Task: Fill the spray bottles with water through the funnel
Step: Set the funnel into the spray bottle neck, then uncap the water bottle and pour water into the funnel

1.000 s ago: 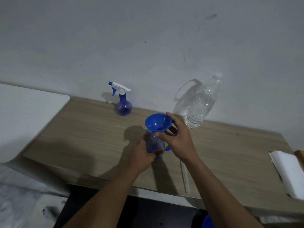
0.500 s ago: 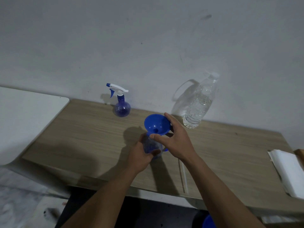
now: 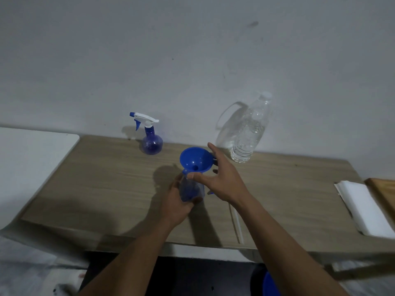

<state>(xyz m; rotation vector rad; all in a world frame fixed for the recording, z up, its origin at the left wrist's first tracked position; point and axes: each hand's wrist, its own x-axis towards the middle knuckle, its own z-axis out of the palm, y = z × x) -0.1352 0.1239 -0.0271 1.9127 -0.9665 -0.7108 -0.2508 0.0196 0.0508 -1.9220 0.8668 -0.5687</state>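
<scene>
My left hand (image 3: 177, 201) grips the body of a translucent blue spray bottle (image 3: 190, 191) that has no spray head and stands on the wooden table (image 3: 106, 189). A blue funnel (image 3: 195, 160) sits in its neck. My right hand (image 3: 224, 182) hovers at the funnel's right with fingers spread, thumb under the cone and index finger by the rim. A second blue spray bottle (image 3: 151, 142) with a white trigger head stands by the wall. A clear water bottle (image 3: 248, 133), capped, leans near the wall at the back right.
A thin white tube (image 3: 238, 225) lies on the table under my right forearm. Folded white paper (image 3: 363, 208) and a wooden board (image 3: 384, 189) lie at the right end. A white surface (image 3: 32, 159) adjoins the table's left end. The table's front edge is close to me.
My right hand's grip on the funnel has loosened and its fingers have spread. The funnel now rests in the bottle's neck. My left hand has kept hold of the bottle.
</scene>
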